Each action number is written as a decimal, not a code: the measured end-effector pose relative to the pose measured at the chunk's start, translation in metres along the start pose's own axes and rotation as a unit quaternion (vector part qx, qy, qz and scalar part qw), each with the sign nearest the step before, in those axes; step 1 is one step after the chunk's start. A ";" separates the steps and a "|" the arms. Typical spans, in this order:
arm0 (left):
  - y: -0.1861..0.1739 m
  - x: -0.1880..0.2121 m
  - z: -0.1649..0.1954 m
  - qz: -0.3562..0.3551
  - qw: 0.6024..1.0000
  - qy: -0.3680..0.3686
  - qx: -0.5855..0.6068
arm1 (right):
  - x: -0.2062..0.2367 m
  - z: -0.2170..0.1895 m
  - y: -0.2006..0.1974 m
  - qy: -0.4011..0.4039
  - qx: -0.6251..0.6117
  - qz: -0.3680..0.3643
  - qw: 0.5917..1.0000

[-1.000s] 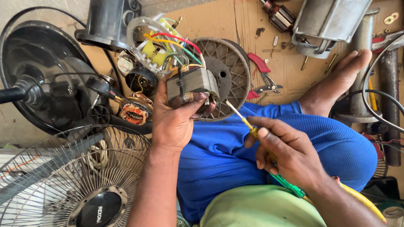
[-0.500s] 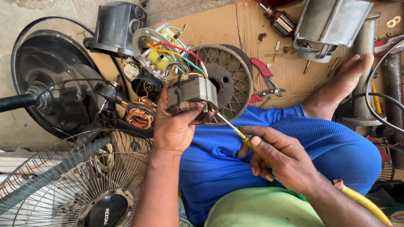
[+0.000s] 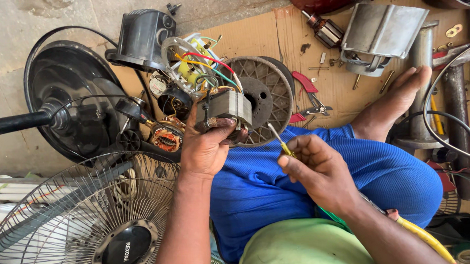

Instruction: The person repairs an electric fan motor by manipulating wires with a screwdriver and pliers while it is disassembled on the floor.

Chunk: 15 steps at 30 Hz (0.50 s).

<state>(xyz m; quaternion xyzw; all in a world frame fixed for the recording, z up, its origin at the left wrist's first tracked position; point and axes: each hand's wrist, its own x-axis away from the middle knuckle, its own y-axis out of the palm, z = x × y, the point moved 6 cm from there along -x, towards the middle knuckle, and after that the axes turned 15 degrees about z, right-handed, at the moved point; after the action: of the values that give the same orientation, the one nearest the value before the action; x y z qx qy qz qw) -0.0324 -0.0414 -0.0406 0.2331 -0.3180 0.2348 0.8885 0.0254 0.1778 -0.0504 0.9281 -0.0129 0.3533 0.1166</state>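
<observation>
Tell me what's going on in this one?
A person sits on the floor amid fan parts. The left hand grips a small fan motor with coloured wires running off it. The right hand holds a yellow-handled screwdriver, its tip just short of the motor. A wire fan guard lies at the left, red pliers on the cardboard.

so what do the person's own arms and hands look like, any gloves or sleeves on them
Both are bare: no gloves, no sleeves reaching the forearms, and no watch, ring or bracelet that shows. The left hand and the right hand have short nails, and the forearms are uncovered to the bottom edge of the picture. The clothes nearby are a light green top and blue trousers.
</observation>
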 end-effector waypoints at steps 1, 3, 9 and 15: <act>-0.002 -0.001 -0.001 0.004 1.000 0.001 0.000 | -0.002 -0.003 0.005 -0.005 -0.009 0.006 1.000; -0.003 -0.003 -0.001 0.003 1.000 0.003 0.007 | -0.006 -0.011 0.017 -0.016 -0.028 0.019 0.999; -0.004 -0.006 0.000 -0.025 0.999 0.023 0.027 | -0.032 -0.022 0.057 0.032 0.074 0.080 0.994; -0.004 -0.008 0.001 -0.024 0.999 0.012 0.047 | -0.038 -0.023 0.068 -0.017 -0.046 0.015 0.999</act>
<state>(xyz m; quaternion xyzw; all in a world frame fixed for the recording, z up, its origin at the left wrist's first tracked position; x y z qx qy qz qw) -0.0359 -0.0468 -0.0467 0.2793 -0.2905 0.2307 0.8857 -0.0252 0.1145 -0.0445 0.9275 -0.0449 0.3378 0.1536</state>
